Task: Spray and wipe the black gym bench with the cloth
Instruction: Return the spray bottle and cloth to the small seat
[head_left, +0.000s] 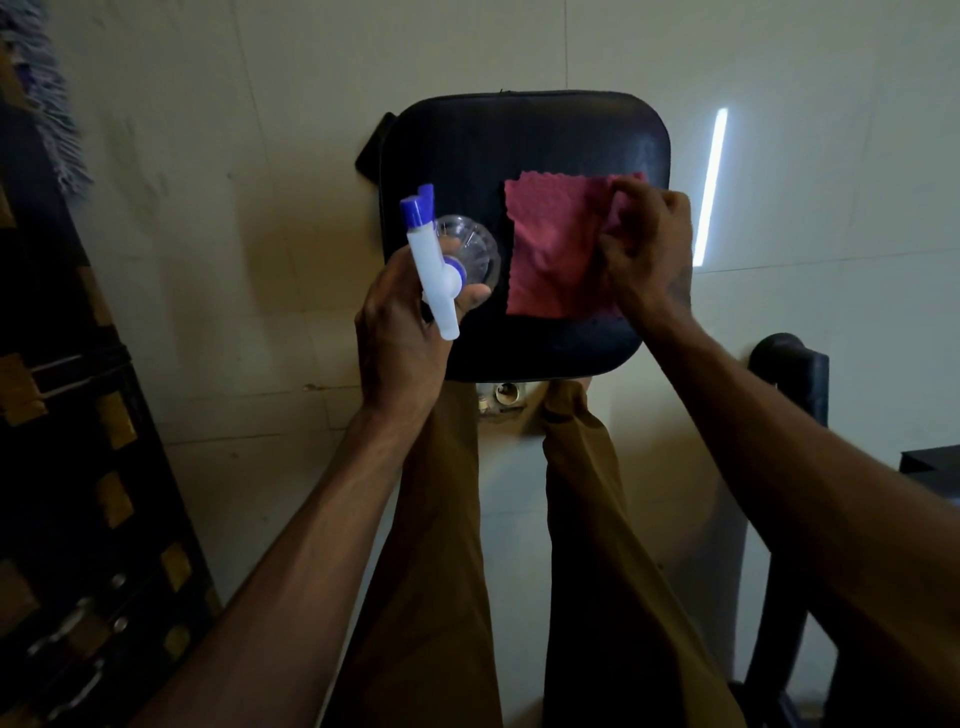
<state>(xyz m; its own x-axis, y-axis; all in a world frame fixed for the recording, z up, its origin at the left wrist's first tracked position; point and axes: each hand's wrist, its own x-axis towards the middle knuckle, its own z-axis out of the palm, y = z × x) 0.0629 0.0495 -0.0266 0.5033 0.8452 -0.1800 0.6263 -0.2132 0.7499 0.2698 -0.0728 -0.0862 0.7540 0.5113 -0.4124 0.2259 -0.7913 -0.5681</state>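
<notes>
The black padded gym bench seat fills the upper middle of the view, seen from above. A pink cloth lies spread on its right half. My right hand pinches the cloth's right edge, lifting a fold. My left hand holds a clear spray bottle with a white and blue trigger head over the seat's left edge, nozzle pointing away from me.
A dark rack with gold blocks stands along the left. A mop head hangs at the top left. Black bench frame parts stand at the right. My legs in brown trousers are below the seat on a pale tiled floor.
</notes>
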